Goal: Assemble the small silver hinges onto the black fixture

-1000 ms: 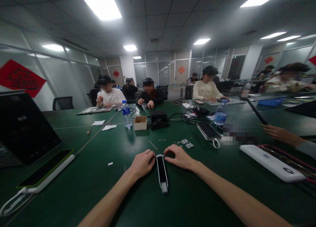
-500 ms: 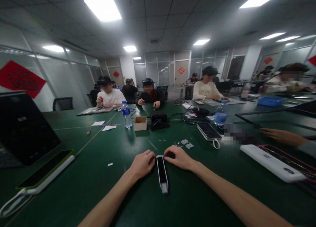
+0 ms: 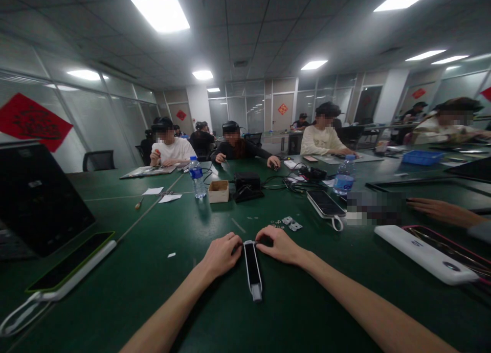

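A narrow device (image 3: 252,267) with a black face, a white rim and a grey tip at its near end lies on the green table in front of me. My left hand (image 3: 223,255) is closed, thumb and fingers bent together at the device's far left corner. On the opposite corner, my right hand (image 3: 276,244) is pinched the same way. The exact contact under the fingertips is hidden. Just beyond my right hand lie small grey metal-looking pieces (image 3: 292,223) and several tiny ring-like bits (image 3: 276,223).
A white power bank (image 3: 424,255) and another person's hand (image 3: 441,210) are at right. A phone (image 3: 325,204), water bottles (image 3: 197,179), a small box (image 3: 218,192) and a black stand (image 3: 246,186) stand ahead. At left are a green-edged phone (image 3: 72,258) and a dark screen (image 3: 38,199).
My hands and the device stay practically where they were. Across the table, the person in black has stretched one arm out toward the right of the view.
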{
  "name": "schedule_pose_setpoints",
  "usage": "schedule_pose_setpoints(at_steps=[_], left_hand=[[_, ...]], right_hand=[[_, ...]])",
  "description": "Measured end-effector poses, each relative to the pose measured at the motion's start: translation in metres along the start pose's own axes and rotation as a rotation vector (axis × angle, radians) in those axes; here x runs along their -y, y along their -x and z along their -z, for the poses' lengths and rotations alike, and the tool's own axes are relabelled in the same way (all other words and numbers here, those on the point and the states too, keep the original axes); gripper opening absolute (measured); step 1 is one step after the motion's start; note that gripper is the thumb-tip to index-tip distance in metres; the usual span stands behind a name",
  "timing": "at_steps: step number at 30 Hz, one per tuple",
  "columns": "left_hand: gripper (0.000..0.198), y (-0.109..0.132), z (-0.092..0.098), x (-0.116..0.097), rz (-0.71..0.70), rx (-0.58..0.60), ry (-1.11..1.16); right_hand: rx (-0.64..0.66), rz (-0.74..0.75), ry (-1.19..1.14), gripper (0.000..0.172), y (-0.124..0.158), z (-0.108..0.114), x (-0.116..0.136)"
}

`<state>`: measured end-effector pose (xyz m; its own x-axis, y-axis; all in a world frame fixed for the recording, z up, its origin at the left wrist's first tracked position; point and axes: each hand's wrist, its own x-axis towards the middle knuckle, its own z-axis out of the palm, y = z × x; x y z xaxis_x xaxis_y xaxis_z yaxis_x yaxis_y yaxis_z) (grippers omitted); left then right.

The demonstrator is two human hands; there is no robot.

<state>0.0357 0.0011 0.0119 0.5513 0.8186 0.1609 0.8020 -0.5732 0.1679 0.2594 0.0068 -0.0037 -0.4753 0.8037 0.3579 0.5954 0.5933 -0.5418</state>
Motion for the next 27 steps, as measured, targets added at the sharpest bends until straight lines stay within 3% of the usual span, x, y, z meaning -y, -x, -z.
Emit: schedule_pose_setpoints(at_steps=[5,10,14,27], left_hand=[[0.016,0.000,0.000,0.001,-0.019,-0.007,0.022],[0.016,0.000,0.001,0.002,-0.024,-0.011,0.045],[0.016,0.000,-0.001,0.003,-0.007,-0.012,0.034],[0.016,0.002,0.002,0.000,0.027,0.018,0.047]], right_hand=[[-0.035,-0.038,0.120,0.024,-0.001,0.016,-0.008],[-0.139,-0.169,0.363,0.027,-0.004,0.029,-0.042],[-0.088,-0.241,0.521,0.028,-0.008,0.028,-0.061],[-0.068,-0.293,0.561,0.025,-0.012,0.021,-0.053]])
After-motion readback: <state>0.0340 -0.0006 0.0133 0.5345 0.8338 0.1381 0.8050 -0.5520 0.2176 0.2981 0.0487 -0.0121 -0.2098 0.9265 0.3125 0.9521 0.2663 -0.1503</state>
